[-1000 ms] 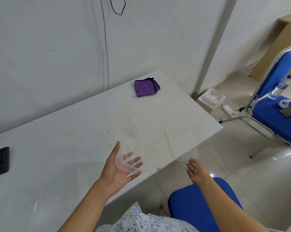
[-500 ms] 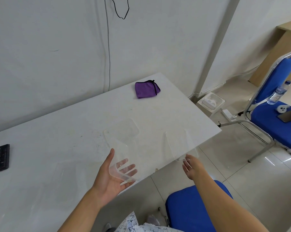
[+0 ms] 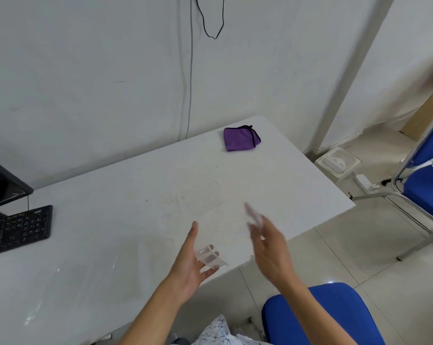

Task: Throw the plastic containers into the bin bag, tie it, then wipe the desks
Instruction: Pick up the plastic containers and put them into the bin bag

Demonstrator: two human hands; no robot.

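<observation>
1. Furthest left, a dark monitor (image 3: 1, 185) stands at the frame edge, with a black keyboard (image 3: 19, 229) just in front of it on the white counter (image 3: 111, 245).
2. Near the front edge of the counter, the left hand (image 3: 185, 267) is turned palm up, thumb stretched away. Its fingers (image 3: 208, 272) curl loosely under a clear container (image 3: 209, 257), which lies tilted across them and shows them through its wall.
3. Beyond that hand, a flat container (image 3: 200, 195) of the same clear plastic lies on the counter, apart from both hands. Only its faint rounded outline shows.
4. Further back, near the wall and the far right corner, a folded purple cloth (image 3: 239, 139) with black trim lies flat.
5. Just right of the left hand, the right hand (image 3: 270, 247) is raised over the counter's front edge, back toward the camera and smeared by motion. A blurred container (image 3: 252, 215) shows at its fingertips. The fingers seem to be closed on it, though the blur leaves the hold unclear.
6. Below the right forearm is a blue seat (image 3: 317, 317), on the tiled floor.
7. Past the counter's right end, a white tray (image 3: 338, 161) sits on the floor by the wall, and a blue chair (image 3: 427, 175) with a metal frame stands at the right edge.
</observation>
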